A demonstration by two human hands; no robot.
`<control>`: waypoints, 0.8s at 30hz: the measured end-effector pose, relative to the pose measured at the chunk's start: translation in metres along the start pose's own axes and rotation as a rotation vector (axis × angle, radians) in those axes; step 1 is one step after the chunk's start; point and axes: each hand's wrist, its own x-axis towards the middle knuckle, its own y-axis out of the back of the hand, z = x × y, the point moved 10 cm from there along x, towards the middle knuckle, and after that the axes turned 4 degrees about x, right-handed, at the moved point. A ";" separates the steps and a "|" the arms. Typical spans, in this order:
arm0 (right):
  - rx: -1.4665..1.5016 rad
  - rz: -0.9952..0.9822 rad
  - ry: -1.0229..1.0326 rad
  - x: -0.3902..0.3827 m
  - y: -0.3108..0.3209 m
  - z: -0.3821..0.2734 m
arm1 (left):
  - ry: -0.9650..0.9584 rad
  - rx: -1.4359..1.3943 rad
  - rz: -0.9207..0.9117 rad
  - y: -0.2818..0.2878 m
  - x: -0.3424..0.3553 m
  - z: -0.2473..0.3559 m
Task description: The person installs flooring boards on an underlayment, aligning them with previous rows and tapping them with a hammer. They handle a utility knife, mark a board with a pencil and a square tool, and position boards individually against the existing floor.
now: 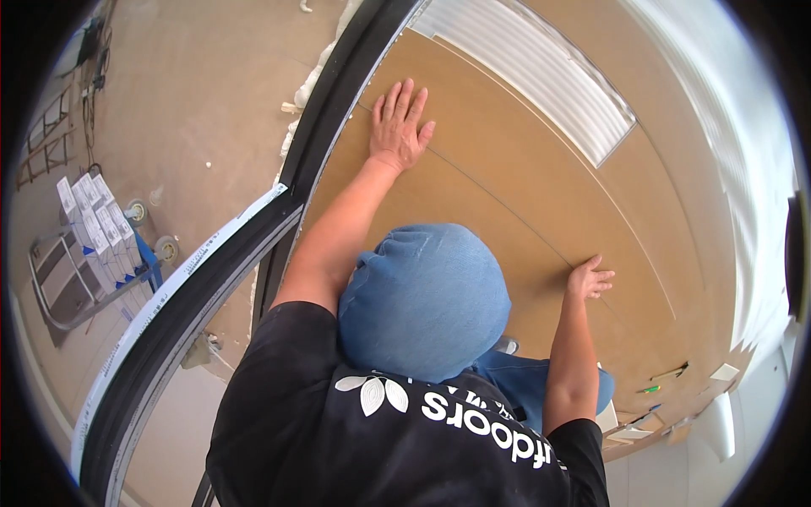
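A wide tan board surface stretches before me, with a thin straight seam running across it. My left hand lies flat on the surface at the seam's left end, close to the black frame, fingers spread. Near the other end of the seam is my right hand, its fingers stretched out and apart. A dark shadow falls beside it, and I cannot tell how firmly it touches the board. Neither hand holds anything. My blue denim knee is raised between my arms.
A pale ribbed panel lies at the far side, and crumpled translucent sheeting at the right. A green marker and scraps lie at lower right. Beyond the frame, a cart carries white boxes; a ladder is farther off.
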 end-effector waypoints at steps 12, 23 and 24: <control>-0.133 -0.040 0.228 0.017 0.024 -0.023 | -0.141 0.132 0.103 -0.013 0.001 0.020; 0.325 -0.188 0.351 0.030 0.222 0.123 | -0.280 0.187 0.340 0.007 -0.020 0.057; 0.294 -0.116 0.357 0.028 0.245 0.162 | -0.311 0.179 0.358 0.006 -0.023 0.060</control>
